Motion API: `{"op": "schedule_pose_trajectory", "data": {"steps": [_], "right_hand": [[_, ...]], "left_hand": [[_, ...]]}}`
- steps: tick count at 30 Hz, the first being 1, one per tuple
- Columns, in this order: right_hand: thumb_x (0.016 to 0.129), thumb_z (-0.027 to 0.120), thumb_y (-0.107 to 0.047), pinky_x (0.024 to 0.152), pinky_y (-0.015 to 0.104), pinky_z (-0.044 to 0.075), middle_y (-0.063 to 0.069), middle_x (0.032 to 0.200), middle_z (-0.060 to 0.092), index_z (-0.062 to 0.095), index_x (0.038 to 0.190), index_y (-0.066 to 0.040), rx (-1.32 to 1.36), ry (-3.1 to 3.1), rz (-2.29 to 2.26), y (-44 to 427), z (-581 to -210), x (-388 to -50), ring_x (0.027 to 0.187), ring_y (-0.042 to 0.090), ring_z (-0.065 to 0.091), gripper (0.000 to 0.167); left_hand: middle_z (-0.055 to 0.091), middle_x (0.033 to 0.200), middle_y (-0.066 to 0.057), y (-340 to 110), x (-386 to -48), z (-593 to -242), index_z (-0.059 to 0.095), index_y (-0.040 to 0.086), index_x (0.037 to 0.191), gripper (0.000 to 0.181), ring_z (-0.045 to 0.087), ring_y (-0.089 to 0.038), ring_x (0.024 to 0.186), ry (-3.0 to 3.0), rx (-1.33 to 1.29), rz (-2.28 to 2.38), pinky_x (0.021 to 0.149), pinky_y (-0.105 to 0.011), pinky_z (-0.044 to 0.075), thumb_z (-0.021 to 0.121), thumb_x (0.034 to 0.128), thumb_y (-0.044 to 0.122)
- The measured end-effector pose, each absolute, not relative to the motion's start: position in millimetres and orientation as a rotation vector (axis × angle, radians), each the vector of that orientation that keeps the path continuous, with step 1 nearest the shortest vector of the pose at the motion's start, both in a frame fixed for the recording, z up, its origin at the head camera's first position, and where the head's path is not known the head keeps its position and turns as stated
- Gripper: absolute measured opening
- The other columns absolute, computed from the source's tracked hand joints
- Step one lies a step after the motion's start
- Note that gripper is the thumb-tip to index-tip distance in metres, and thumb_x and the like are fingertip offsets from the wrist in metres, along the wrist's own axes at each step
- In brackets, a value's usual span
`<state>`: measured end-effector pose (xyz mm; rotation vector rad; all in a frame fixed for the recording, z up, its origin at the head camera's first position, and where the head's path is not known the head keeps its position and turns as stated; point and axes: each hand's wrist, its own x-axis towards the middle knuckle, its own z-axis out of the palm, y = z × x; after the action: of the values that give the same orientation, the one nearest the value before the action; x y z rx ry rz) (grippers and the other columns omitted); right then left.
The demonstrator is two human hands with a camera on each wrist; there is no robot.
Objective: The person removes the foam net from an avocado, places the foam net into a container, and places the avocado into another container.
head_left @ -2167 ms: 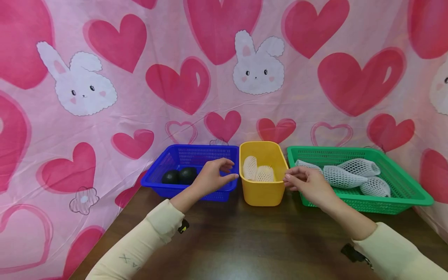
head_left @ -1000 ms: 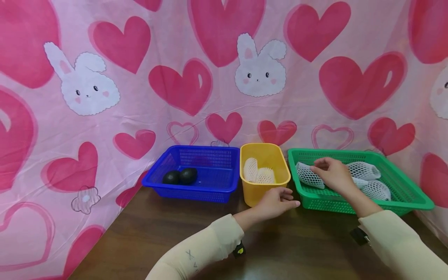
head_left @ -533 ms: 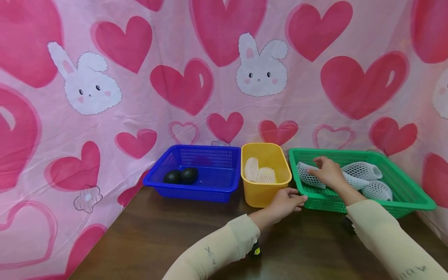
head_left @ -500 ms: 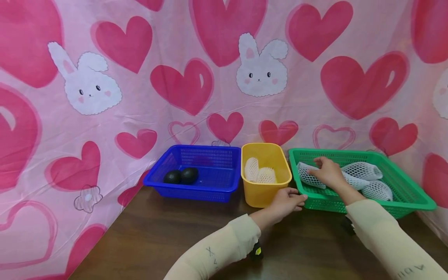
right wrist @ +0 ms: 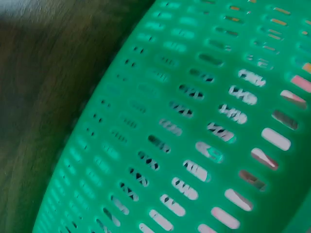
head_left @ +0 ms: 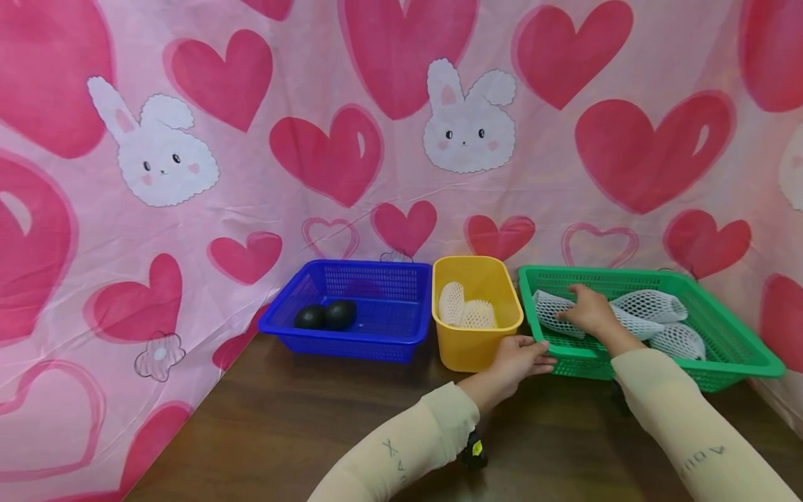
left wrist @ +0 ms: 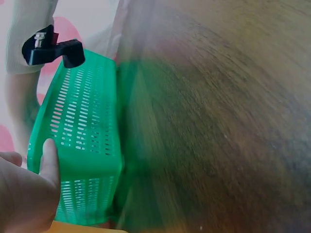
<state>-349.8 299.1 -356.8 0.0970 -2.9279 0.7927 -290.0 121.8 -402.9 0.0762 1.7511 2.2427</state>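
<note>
- Reaching in from the near side, two cream arms: left sleeve (head_left: 401,446) and right sleeve (head_left: 696,425), both with dark lettering. Black clip (head_left: 475,453) below the left cuff.
- Brown table (head_left: 301,418), wood-grained, under the whole row.
- Left hand (head_left: 516,359) at the near left corner of the green basket (head_left: 583,366), just in front of the yellow bin (head_left: 469,348). Fingers fairly straight along the outer wall, thumb at the rim. Touching; whether it pinches the rim, cannot tell.
- Right hand (head_left: 592,312) inside the green basket, thumb and fingers parted, grasping nothing. Nearest thing: the leftmost net (head_left: 548,312), white mesh, lying in the basket's left end. Contact unclear.
- Rightward in the same basket: middle net (head_left: 636,325), partly behind the hand; upper net (head_left: 655,305); lower net (head_left: 679,341).
- Yellow bin, mid-row: tall net (head_left: 452,305) at its left side, short net (head_left: 479,315) beside it.
- Blue basket (head_left: 351,346), left of the bin: two dark balls (head_left: 341,315), side by side.
- Farthest back, pink cloth (head_left: 301,90): hearts, rabbit heads, creases.
</note>
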Motion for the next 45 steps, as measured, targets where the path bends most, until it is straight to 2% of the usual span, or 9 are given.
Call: {"op": "schedule_pose_trajectory", "data": {"steps": [6,14,28,38,45], "right_hand": [[0.085,0.073,-0.015,0.086,0.064,0.042,0.044,0.131,0.037,0.029,0.137,0.022,0.136,-2.963,0.763,303.8,-364.3,-361.6,0.112,0.058,0.043,0.077],[0.081,0.076,-0.014,0.093,0.066,0.036,0.045,0.131,0.036,0.028,0.136,0.023,0.211,-2.995,0.722,309.4,-376.8,-376.5,0.118,0.060,0.037,0.082],[0.080,0.078,-0.012,0.096,0.065,0.034,0.046,0.134,0.033,0.028,0.136,0.023,0.240,-3.043,0.671,306.4,-384.1,-386.9,0.121,0.060,0.034,0.084],[0.075,0.081,-0.006,0.098,0.065,0.032,0.047,0.134,0.030,0.025,0.136,0.024,0.326,-3.074,0.557,303.1,-388.1,-390.6,0.122,0.061,0.032,0.089],[0.075,0.081,-0.004,0.099,0.065,0.031,0.048,0.135,0.029,0.023,0.137,0.024,0.317,-3.098,0.489,301.1,-390.9,-393.2,0.123,0.061,0.031,0.090]], "left_hand": [[0.069,0.083,-0.016,123.4,-290.9,-403.8,0.061,-0.006,0.109,0.018,0.070,-0.031,0.085,1.717,0.065,2.272,0.074,-0.036,0.056,0.061,0.0948,0.005],[0.069,0.085,-0.017,125.0,-289.5,-402.0,0.054,-0.010,0.122,0.030,0.070,-0.032,0.088,1.674,0.042,2.295,0.075,-0.037,0.056,0.060,0.0947,0.001],[0.068,0.085,-0.017,126.9,-288.9,-399.8,0.055,-0.010,0.122,0.030,0.070,-0.033,0.088,1.688,0.009,2.302,0.075,-0.037,0.056,0.060,0.0937,-0.001],[0.067,0.085,-0.015,124.5,-289.3,-400.2,0.056,-0.009,0.121,0.027,0.071,-0.028,0.086,1.673,0.030,2.271,0.074,-0.033,0.056,0.058,0.0951,-0.001],[0.068,0.084,-0.017,124.9,-290.8,-401.4,0.056,-0.010,0.121,0.028,0.070,-0.032,0.088,1.669,0.025,2.292,0.076,-0.036,0.056,0.059,0.0938,-0.002]]}}
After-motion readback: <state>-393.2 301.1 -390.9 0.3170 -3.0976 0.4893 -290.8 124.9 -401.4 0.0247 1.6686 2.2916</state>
